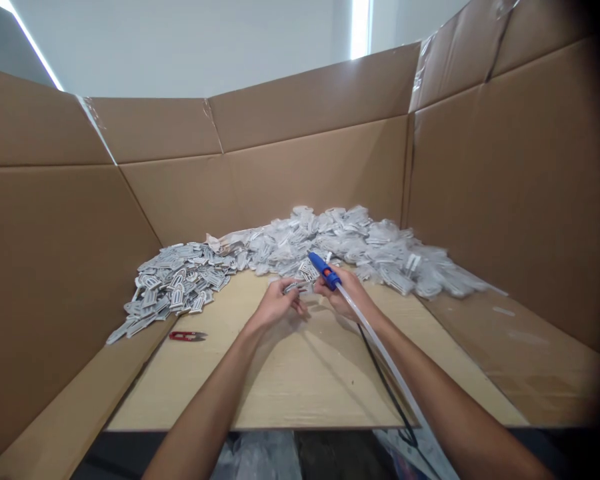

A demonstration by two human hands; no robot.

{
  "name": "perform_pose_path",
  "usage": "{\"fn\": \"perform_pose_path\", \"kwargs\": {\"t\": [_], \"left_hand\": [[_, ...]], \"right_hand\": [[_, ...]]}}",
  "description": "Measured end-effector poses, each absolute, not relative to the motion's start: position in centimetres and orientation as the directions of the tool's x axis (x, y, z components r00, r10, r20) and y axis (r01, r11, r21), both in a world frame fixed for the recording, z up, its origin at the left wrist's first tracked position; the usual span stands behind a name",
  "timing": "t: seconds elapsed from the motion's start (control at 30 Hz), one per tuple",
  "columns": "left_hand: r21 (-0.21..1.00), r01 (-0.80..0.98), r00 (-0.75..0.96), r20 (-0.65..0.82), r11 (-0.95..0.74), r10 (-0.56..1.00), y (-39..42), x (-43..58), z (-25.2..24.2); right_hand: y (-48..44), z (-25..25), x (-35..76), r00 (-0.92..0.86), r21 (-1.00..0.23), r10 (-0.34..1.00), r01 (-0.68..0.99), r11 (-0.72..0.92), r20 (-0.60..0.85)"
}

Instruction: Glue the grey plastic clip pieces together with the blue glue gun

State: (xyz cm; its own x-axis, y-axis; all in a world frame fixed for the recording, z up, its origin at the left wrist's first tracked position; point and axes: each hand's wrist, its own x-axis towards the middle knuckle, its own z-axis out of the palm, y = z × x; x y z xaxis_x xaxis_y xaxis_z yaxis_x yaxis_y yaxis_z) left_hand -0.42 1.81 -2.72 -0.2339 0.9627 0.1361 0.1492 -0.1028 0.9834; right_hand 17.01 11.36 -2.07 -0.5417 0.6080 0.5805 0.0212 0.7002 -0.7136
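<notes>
My right hand (pixel 344 293) is wrapped round a blue hot glue gun (pixel 325 270), with a long whitish glue stick (pixel 375 337) running out of its back along my forearm. A black cord hangs below it. Close by on the left, my left hand (pixel 280 303) has its fingers curled on a small grey-and-white arch-shaped piece (pixel 304 287). Another patterned grey piece (pixel 309 269) shows just beyond the fingers, near the gun. Fingers partly hide what lies between the two hands.
Loose grey arch-shaped pieces (pixel 177 283) are heaped at the left. A wide pile of clear-bagged pieces (pixel 330 233) lies along the back and right. Red thread snips (pixel 187 336) rest on the board (pixel 300 393). Tall cardboard walls (pixel 310 167) enclose the table.
</notes>
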Motion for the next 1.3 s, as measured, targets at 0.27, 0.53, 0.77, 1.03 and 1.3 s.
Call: {"fn": "perform_pose_path", "kwargs": {"t": [0.27, 0.53, 0.77, 1.03, 1.3], "left_hand": [[0.987, 0.139, -0.158, 0.099, -0.077, 0.982, 1.1, 0.5, -2.2], [0.994, 0.084, -0.161, 0.088, -0.075, 0.983, 1.0, 1.1, -1.7], [0.993, 0.044, -0.160, 0.114, -0.108, 0.981, 1.1, 1.6, -2.2], [0.992, -0.003, -0.174, 0.127, -0.130, 0.976, 1.6, 1.7, -3.0], [0.990, -0.031, -0.206, 0.128, -0.137, 0.970, 1.4, 2.1, -2.8]], "right_hand": [[10.9, -2.1, 16.9, -0.535, -0.594, 0.538, 0.081, 0.801, 0.652], [11.1, -2.0, 16.9, -0.454, -0.635, 0.609, 0.115, 0.764, 0.650], [10.3, -1.9, 16.8, -0.474, -0.627, 0.600, 0.122, 0.769, 0.644], [10.2, -2.2, 16.5, -0.447, -0.602, 0.590, 0.134, 0.787, 0.672], [9.6, -1.9, 16.6, -0.448, -0.591, 0.578, 0.128, 0.797, 0.682]]}}
